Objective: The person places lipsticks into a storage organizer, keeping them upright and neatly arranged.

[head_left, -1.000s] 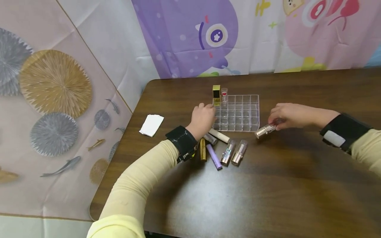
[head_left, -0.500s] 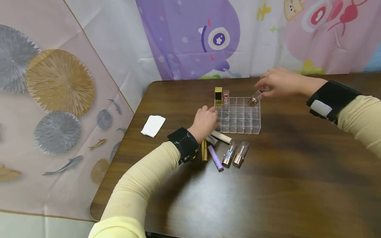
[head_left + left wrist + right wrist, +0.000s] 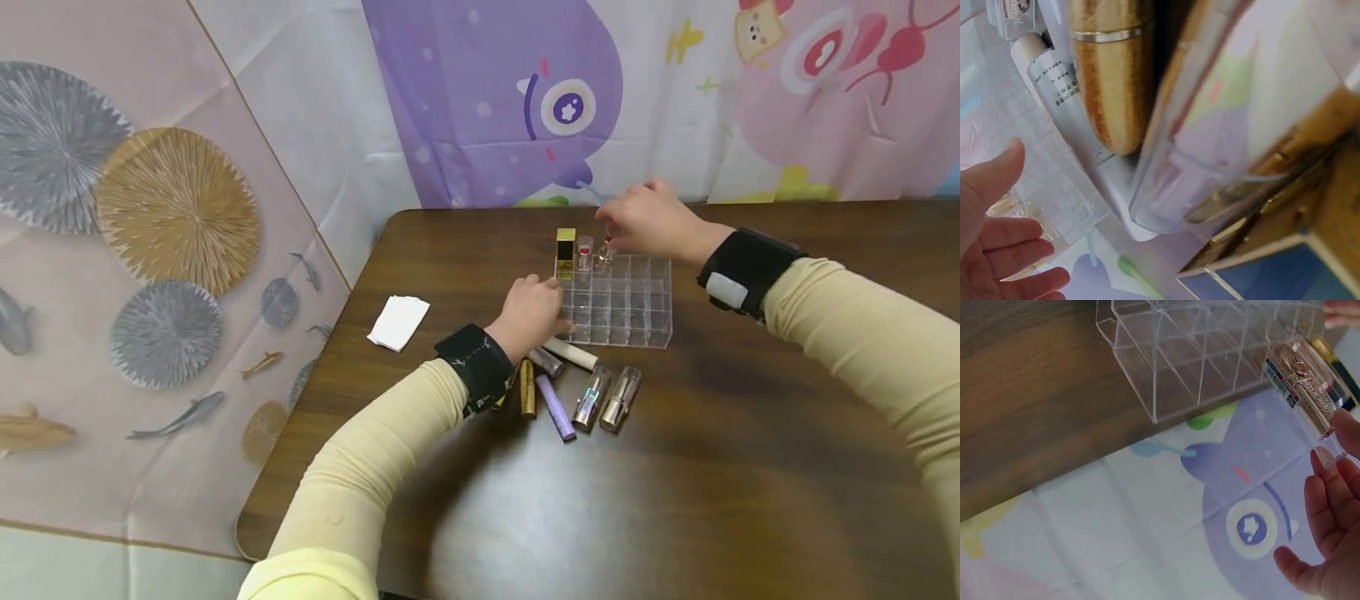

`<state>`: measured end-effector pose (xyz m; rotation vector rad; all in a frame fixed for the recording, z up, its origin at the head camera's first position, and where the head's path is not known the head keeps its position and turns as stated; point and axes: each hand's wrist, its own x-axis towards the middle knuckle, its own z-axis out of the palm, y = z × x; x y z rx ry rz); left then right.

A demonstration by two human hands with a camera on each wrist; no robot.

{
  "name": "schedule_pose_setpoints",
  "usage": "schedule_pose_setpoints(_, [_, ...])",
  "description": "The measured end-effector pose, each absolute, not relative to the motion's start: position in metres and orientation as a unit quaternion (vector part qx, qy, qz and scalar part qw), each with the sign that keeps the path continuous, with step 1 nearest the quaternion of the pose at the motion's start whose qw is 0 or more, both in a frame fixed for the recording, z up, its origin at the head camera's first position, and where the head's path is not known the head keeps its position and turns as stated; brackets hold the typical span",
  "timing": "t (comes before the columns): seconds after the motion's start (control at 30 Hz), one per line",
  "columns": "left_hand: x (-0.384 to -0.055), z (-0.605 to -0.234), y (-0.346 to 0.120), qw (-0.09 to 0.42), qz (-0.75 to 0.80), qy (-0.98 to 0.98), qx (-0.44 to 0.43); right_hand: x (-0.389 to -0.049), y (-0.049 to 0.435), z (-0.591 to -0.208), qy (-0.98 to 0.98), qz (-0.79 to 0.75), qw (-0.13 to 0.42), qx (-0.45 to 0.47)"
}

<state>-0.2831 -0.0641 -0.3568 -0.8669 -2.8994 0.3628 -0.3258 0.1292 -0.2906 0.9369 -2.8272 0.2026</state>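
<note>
My right hand (image 3: pixel 652 221) pinches the clear end of a lipstick (image 3: pixel 1304 387) with a shiny rose-gold body and a small label. The lipstick's other end stands at the back row of the clear acrylic organizer (image 3: pixel 648 317). Just left of it in that row stand a clear tube with a red centre (image 3: pixel 585 252) and a gold-and-black lipstick (image 3: pixel 566 250). My left hand (image 3: pixel 531 315) rests at the organizer's left side, its fingers extended and holding nothing in the left wrist view.
In front of the organizer lie a white tube (image 3: pixel 573 353), a silver tube (image 3: pixel 1079 119), a gold tube (image 3: pixel 528 390), a purple tube (image 3: pixel 556 408) and two clear-capped lipsticks (image 3: pixel 620 400). A folded white tissue (image 3: pixel 399 322) lies to the left on the brown table.
My right hand has carried the lipstick from the table right of the organizer up and leftward to its back row. My left hand has stayed at the organizer's left side.
</note>
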Motion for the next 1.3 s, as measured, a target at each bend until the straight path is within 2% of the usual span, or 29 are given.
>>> schedule_pose_setpoints(0.2, [-0.284,-0.356,-0.062,0.029,0.137,-0.949,-0.284,-0.328,0.118,-0.308,-0.950,0.079,0.079,0.290])
schedule_pose_setpoints(0.47, [-0.286,-0.356,-0.063,0.032,0.126,-0.948,-0.289,-0.336,0.113,-0.308,-0.958,0.117,0.031,0.259])
schedule_pose_setpoints(0.83, [-0.285,-0.355,-0.062,0.029,0.123,-0.947,-0.294,-0.332,0.118,-0.314,-0.947,0.200,0.005,0.252])
schedule_pose_setpoints(1.1, [-0.285,-0.354,-0.059,0.014,0.118,-0.948,-0.294,-0.333,0.118,-0.318,-0.949,0.211,0.011,0.233])
schedule_pose_setpoints(1.3, [-0.284,-0.353,-0.058,0.029,0.138,-0.946,-0.291,-0.334,0.118,-0.316,-0.947,0.219,0.015,0.235])
